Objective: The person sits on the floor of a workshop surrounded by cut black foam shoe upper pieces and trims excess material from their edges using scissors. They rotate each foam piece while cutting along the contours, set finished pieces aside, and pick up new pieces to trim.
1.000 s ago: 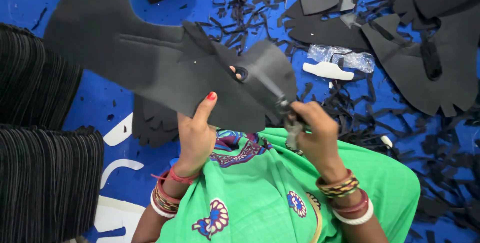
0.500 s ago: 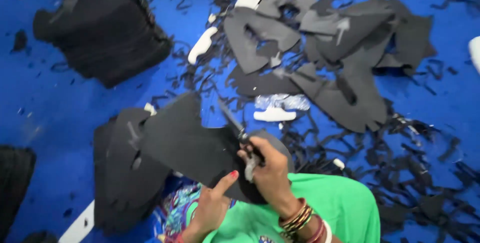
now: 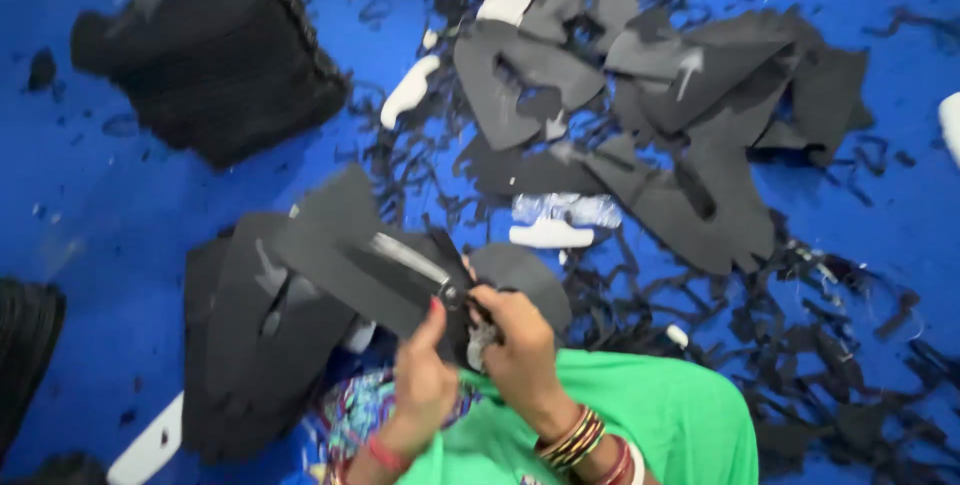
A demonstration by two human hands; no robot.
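Observation:
My right hand (image 3: pixel 520 340) grips the handles of a pair of scissors (image 3: pixel 420 265), whose metal blades point up and left across a black foam sheet (image 3: pixel 340 245). My left hand (image 3: pixel 420 375) holds that same sheet from below, thumb up against it. The sheet is a flat cut-out shape held over my green-clad lap (image 3: pixel 640 415). Bangles ring both wrists.
A blue floor covering (image 3: pixel 120 235) lies underneath. A stack of black cut pieces (image 3: pixel 210 55) sits at the upper left, another pile (image 3: pixel 250 345) by my left knee. Black offcut sheets (image 3: pixel 680 105) and thin scraps (image 3: pixel 820 325) spread to the right, with white pieces (image 3: pixel 550 233) among them.
The view has swung away from the stacks at the left. The large black sheet has been drawn lower and closer, and the scissors' blades now lie across it.

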